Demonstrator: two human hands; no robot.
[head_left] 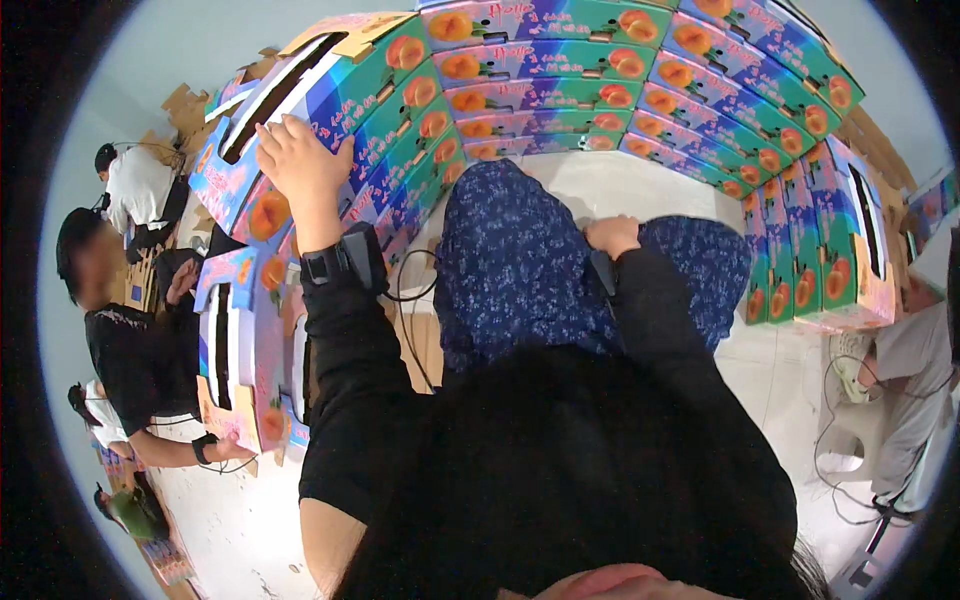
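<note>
Fingers spread, the left hand (300, 165) lay on a carton (372, 82), perhaps steadying it; the right hand (612, 236) rested on patterned cloth (520, 260), its fingers' grip unclear.

Left hand (300, 165): fingers spread, on a blue, pink and green peach-printed cardboard box (372, 85) with a long dark slot. Right hand (613, 235): loosely curled against dark-blue patterned cloth (520, 260) over the knees. Ahead: stacked peach-printed boxes (550, 68). Left: black-shirted co-worker (135, 350) touching another slotted box (243, 345).
</note>
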